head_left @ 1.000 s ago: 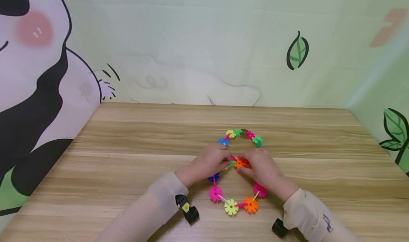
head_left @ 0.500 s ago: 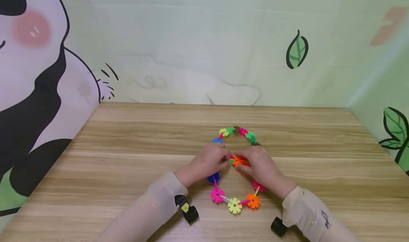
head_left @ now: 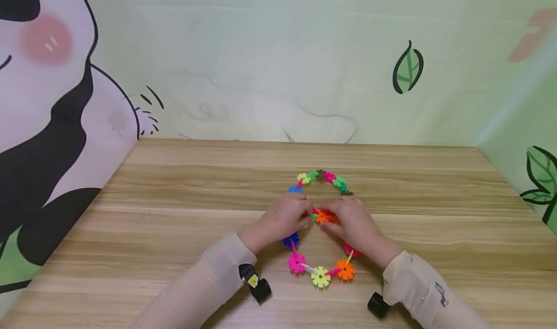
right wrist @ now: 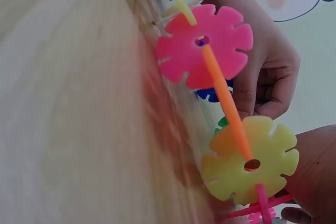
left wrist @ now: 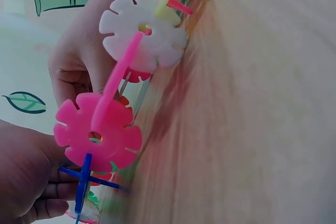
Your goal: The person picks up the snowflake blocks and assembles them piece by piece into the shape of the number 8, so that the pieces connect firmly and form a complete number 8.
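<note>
Slotted plastic snowflake discs of many colours, joined edge to edge, form a figure-eight chain on the table. My left hand [head_left: 285,218] pinches the chain at its narrow middle, beside a green disc [head_left: 314,218]. Facing it, my right hand [head_left: 357,225] holds an orange disc [head_left: 321,216] between thumb and fingers. The left fingertips hide part of the join. In the left wrist view a pink disc [left wrist: 79,135] and a white disc [left wrist: 123,19] hang before the hands. A yellow disc [right wrist: 226,166] partly covers my right hand in the right wrist view.
The far loop ends in a brown disc [head_left: 321,175]; a pale yellow disc [head_left: 320,277] sits at the near end. All lies on a wood-grain table [head_left: 174,193]. Behind rises a pale green wall [head_left: 261,68] with a panda drawing [head_left: 65,92] at the left.
The chain has shifted: its far loop has moved left and slightly away, and the near end a little right. Both hands keep their hold, nearly in place.
</note>
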The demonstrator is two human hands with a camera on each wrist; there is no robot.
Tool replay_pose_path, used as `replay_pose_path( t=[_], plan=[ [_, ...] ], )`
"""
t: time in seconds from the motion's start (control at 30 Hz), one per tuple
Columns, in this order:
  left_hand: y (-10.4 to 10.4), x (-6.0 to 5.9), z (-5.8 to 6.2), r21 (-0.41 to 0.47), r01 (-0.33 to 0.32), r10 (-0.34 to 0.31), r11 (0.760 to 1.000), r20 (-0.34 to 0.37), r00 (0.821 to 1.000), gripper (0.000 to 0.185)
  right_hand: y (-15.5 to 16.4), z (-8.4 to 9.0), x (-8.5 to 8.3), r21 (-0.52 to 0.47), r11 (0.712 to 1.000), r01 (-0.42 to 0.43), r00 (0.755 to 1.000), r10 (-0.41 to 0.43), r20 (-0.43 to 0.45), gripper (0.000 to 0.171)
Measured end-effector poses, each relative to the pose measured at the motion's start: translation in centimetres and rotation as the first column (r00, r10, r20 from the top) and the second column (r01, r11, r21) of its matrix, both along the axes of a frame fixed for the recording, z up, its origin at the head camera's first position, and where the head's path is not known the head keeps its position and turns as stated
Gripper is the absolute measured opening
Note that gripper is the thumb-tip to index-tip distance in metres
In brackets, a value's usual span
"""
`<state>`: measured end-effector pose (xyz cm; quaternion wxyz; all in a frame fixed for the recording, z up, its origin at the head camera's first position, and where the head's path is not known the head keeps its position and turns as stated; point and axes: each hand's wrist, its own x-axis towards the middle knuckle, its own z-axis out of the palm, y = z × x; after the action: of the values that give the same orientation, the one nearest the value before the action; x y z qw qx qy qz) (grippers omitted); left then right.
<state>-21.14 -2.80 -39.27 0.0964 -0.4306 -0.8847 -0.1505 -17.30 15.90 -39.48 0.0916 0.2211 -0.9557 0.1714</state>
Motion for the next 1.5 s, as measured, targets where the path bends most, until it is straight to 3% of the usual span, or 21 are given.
replay_pose_path(
  t=[0.33, 0.6, 0.77, 0.97, 1.2, 1.5],
  plan=[
    [-0.1, 0.0, -0.3, 0.024, -0.005, 0.004, 1.000, 0.019, 1.000, 0.005, 0.0, -0.4, -0.3, -0.001, 1.000, -0.014, 0.999, 0.014, -0.029, 0.032],
    [-0.5, -0.6, -0.3, -0.002, -0.007, 0.008, 1.000, 0.075, 0.997, 0.012, 0.0, -0.6, -0.4, -0.005, 1.000, -0.025, 0.997, 0.024, -0.071, 0.038],
    [-1.2, -1.0, 0.0, 0.040, -0.007, 0.005, 0.999, 0.041, 0.999, 0.020, 0.2, 0.1, -0.8, -0.080, 0.997, -0.009, 0.997, 0.002, -0.082, 0.036],
    [-2.0, -1.6, 0.8, 0.086, -0.086, 0.084, 0.993, 0.023, 0.996, 0.017, 1.2, 1.1, -1.0, -0.161, 0.985, 0.064, 0.998, -0.063, 0.013, 0.042],
    [-2.6, -2.3, 1.5, 0.087, -0.102, 0.103, 0.991, -0.013, 0.995, 0.016, 1.6, 1.4, -1.5, -0.140, 0.988, 0.063, 0.997, -0.068, -0.034, 0.041],
    [-2.7, -2.4, 1.6, 0.064, -0.101, 0.100, 0.993, 0.020, 0.995, 0.017, 1.5, 1.2, -1.8, -0.112, 0.992, 0.053, 0.997, -0.058, -0.046, 0.041]
  ],
)
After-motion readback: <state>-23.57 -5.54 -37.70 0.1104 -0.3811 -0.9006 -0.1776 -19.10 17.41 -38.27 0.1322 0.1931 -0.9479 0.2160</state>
